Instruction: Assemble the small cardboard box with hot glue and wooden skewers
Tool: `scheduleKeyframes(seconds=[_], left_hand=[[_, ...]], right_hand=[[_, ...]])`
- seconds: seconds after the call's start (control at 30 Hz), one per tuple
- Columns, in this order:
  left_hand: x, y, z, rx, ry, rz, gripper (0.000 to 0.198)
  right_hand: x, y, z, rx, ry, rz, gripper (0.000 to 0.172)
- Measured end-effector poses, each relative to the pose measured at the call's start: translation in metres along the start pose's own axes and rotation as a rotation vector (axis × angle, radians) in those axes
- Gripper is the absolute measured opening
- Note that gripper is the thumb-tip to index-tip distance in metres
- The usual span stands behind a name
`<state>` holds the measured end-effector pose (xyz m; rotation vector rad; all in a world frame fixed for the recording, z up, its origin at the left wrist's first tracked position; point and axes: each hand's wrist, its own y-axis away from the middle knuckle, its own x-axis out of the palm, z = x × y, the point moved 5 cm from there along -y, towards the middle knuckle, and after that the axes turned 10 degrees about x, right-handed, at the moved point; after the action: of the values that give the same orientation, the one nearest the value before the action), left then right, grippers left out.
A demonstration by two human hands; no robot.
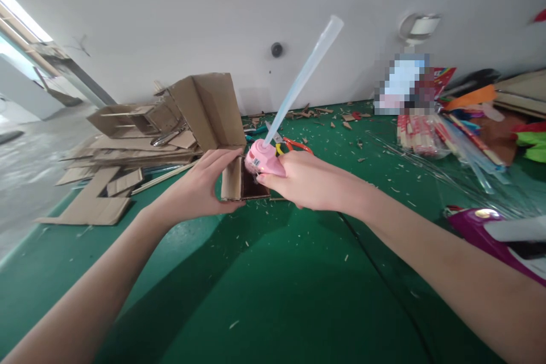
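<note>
My right hand (307, 179) is wrapped round a pink hot glue gun (261, 158), its front end down at a small cardboard box. A long translucent glue stick (305, 79) rises from its back, leaning up to the right. With thumb and fingers spread across its left side, my left hand (200, 185) grips the cardboard box (232, 181). The glue gun and my right hand hide part of the box and the nozzle tip. Behind the gun lie scissors (296, 145) with orange and yellow handles, partly covered.
Folded cardboard (209, 108) stands behind the box. Cardboard sheets (91, 199) and a cardboard structure (128, 119) are piled at left. Scraps (347, 118) litter the green table (273, 296). At right are wrapped sticks (420, 133), clear rods and a purple-and-white device (490, 233). A black cord (384, 278) runs forward.
</note>
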<state>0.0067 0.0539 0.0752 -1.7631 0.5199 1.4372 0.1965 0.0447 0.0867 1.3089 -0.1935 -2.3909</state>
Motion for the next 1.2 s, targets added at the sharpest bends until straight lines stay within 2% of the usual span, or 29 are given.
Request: scheduleKeyframes(seconds=[0.37, 0.7, 0.9, 1.2], left_hand=[[0.0013, 0.0003, 0.0006, 0.001, -0.009, 0.0, 0.087], [0.0028, 0.0006, 0.0012, -0.069, 0.051, 0.034, 0.086], [0.0033, 0.0007, 0.0016, -0.098, 0.078, 0.051, 0.088], [0.0028, 0.0019, 0.0026, -0.122, 0.1, 0.07, 0.089]], right_hand=[[-0.0003, -0.004, 0.0009, -0.089, 0.01, -0.021, 0.034], [0.0017, -0.0037, -0.0004, -0.054, 0.024, -0.031, 0.035], [0.0048, -0.0056, -0.0007, -0.089, 0.055, -0.054, 0.038], [0.0057, -0.0024, 0.0033, -0.151, 0.074, -0.079, 0.033]])
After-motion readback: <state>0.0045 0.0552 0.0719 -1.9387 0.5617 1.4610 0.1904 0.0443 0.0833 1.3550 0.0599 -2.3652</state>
